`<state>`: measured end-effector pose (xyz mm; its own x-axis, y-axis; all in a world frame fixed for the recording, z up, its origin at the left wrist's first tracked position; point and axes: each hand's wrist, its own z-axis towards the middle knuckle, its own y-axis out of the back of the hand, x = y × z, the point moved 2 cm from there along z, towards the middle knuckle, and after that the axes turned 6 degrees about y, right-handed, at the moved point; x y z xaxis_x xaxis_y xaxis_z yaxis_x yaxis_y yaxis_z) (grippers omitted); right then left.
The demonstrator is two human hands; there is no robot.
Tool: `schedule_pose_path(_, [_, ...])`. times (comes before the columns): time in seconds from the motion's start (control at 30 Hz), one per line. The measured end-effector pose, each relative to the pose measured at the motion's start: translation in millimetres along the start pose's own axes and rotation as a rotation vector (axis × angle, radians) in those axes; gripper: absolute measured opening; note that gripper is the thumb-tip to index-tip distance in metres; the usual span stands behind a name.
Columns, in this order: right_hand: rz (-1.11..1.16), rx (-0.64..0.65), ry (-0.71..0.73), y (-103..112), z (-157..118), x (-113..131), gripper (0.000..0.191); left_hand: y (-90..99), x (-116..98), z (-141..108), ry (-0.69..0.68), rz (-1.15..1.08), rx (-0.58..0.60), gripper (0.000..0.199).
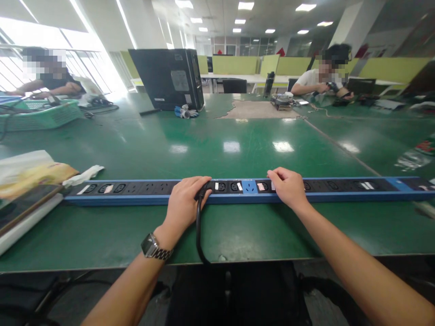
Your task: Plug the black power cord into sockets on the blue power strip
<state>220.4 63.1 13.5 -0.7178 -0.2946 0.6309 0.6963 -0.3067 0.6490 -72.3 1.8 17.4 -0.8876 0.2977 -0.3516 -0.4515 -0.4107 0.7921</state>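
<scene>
A long blue power strip (159,198) with black socket faces lies across the green table (238,231). My left hand (186,199) is closed around a black plug (202,192) at the strip's middle. From that plug a black cable (198,231) hangs over the front edge; the hand hides whether the plug sits in a socket. To the right, my right hand (288,184) is over the strip with thumb and forefinger pinched together. Whatever it may hold is too small to make out. Between the hands are a blue socket (249,186) and several small white stickers.
Plastic packaging (44,170) and a flat dark item (30,206) lie at the left. Further back are a green basket (41,113), a black computer case (170,79), gloves (186,112) and a bottle (269,84). Two people sit across the table.
</scene>
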Motion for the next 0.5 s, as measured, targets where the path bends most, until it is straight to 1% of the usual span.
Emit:
schedule_pose_path(0.07, [-0.008,-0.007,0.006,0.2,-0.4,1.3,0.037,0.5,1.4,-1.5,-0.008,0.023,0.03,0.033])
schedule_pose_path(0.13, [-0.019,-0.007,0.004,0.4,-1.0,2.9,0.038,3.9,1.1,-0.4,-0.03,-0.038,0.06,0.032])
schedule_pose_path(0.17, [-0.03,-0.006,-0.001,0.6,-1.3,3.6,0.038,7.3,-0.7,1.9,-0.017,-0.098,0.02,0.032])
schedule_pose_path(0.2, [-0.042,-0.004,-0.006,0.6,-1.5,4.2,0.038,11.6,-4.1,5.3,0.016,-0.164,-0.068,0.032])
schedule_pose_path(0.27, [-0.057,-0.004,-0.01,0.7,-1.5,4.7,0.037,18.4,-16.8,14.1,0.094,-0.274,-0.29,0.036])
schedule_pose_path(0.3, [-0.056,-0.007,-0.007,0.6,-1.4,4.7,0.037,18.7,-26.3,19.2,0.102,-0.304,-0.361,0.038])
schedule_pose_path(0.33, [-0.05,-0.01,-0.002,0.5,-1.3,4.6,0.037,15.6,-37.7,24.6,0.069,-0.319,-0.356,0.039])
schedule_pose_path(0.4, [-0.03,-0.017,0.005,0.3,-1.3,4.1,0.037,0.0,-61.2,34.3,-0.06,-0.315,-0.161,0.037])
schedule_pose_path(0.47, [-0.016,-0.012,0.003,-0.3,-1.6,3.9,0.037,-20.1,-76.8,39.0,-0.081,-0.289,-0.008,0.035])
schedule_pose_path(0.5, [-0.013,-0.006,0.002,-0.6,-1.8,3.9,0.038,-29.7,-81.2,39.5,-0.067,-0.268,0.036,0.034])
